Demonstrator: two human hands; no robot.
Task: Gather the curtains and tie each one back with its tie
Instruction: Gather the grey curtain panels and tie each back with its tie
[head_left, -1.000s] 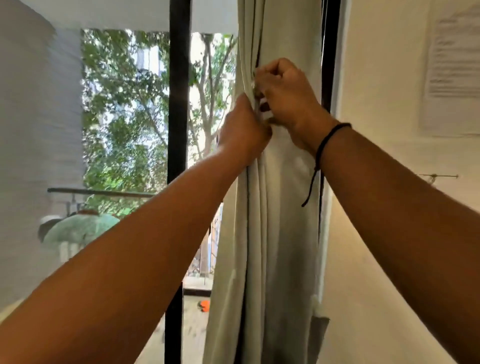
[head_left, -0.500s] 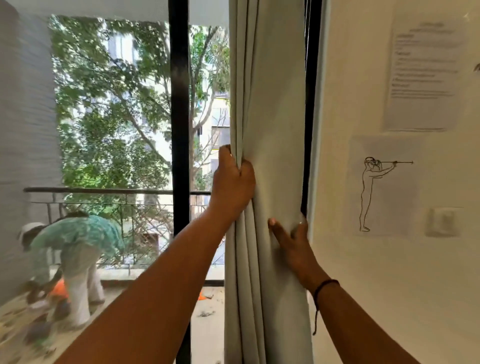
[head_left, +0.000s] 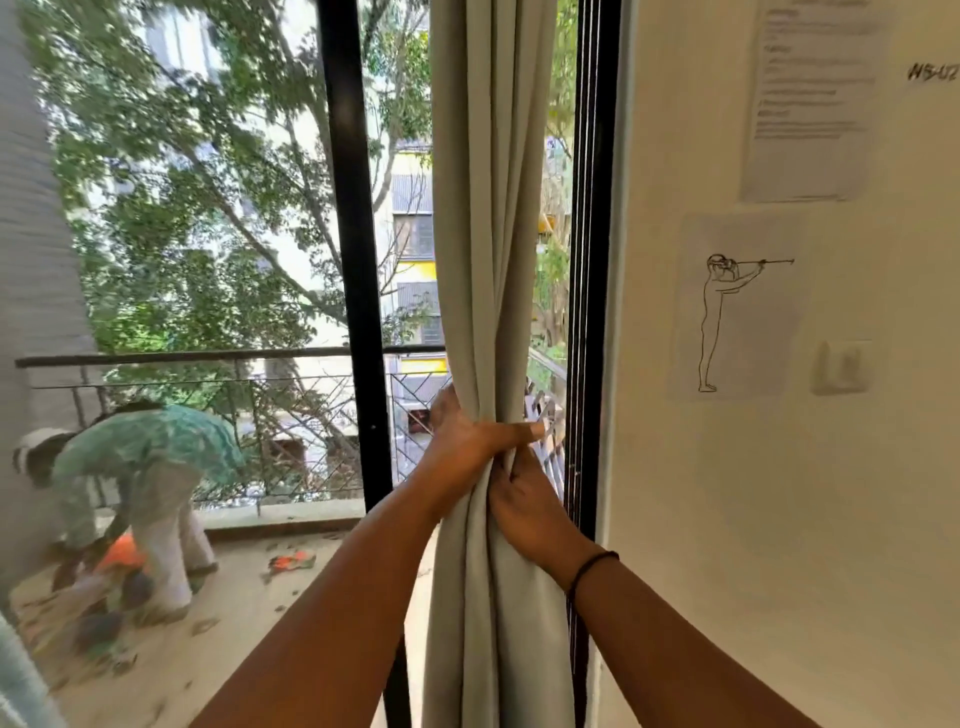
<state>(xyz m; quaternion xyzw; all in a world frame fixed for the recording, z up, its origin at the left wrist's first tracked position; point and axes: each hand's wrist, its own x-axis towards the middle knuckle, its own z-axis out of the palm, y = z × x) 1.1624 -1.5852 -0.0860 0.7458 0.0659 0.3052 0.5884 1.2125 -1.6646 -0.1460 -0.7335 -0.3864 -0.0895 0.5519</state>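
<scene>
The curtain (head_left: 488, 208), pale grey-green, hangs in a narrow gathered column just left of the black window frame (head_left: 584, 260) at the edge of the cream wall (head_left: 727, 519), with a second black upright (head_left: 353, 260) standing to its left. The fabric is cinched at about mid-height, where the folds draw in tightly and then spread again below. The left hand (head_left: 462, 447) is wrapped round the gathered fabric at that cinch: its thumb lies across the front of the bundle, pointing right, and the fingers pass behind out of sight, so this grip is closed on the curtain. The right hand (head_left: 524, 509) sits directly beneath and touching the left, on the right side of the bundle, with its fingers curled into the folds; this grip likewise holds the curtain. A dark cord band (head_left: 589, 569) circles the right wrist. No tie can be made out with certainty; whether either hand holds one cannot be told. Daylight and foliage show in the gap between the curtain and the right frame. Through the glass, a balcony railing (head_left: 208, 358) runs across at about mid-height, with trees and a building beyond it. On the balcony floor at lower left a person in a teal top (head_left: 150, 452) bends forward, blurred, near orange items on the ground. On the wall to the right are a printed sheet (head_left: 810, 104), a line drawing of a standing figure (head_left: 727, 322) and a pale wall switch (head_left: 841, 366).
</scene>
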